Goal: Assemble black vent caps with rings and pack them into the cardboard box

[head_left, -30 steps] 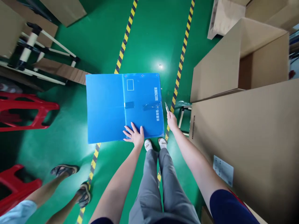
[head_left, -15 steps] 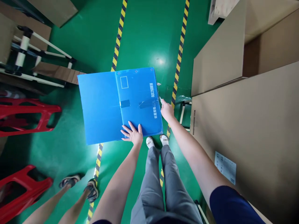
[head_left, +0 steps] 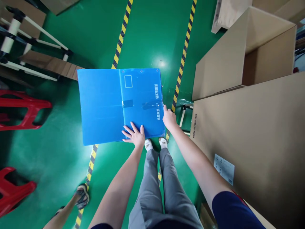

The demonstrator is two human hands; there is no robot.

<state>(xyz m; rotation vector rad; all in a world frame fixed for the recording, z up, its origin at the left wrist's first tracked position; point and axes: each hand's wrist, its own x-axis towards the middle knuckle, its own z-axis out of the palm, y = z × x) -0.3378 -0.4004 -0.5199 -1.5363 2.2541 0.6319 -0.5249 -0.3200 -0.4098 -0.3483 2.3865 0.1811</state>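
Left hand lies flat, fingers spread, on the near edge of the blue plastic box standing on the green floor; right hand, loosely curled, touches its right edge at the tape.

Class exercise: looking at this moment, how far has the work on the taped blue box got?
Done: the blue corrugated plastic box stands on the green floor, flaps shut. In hand: the left hand presses flat on its near edge; the right hand is at the right edge beside the clear tape strip. Left: the tape looks unbroken.
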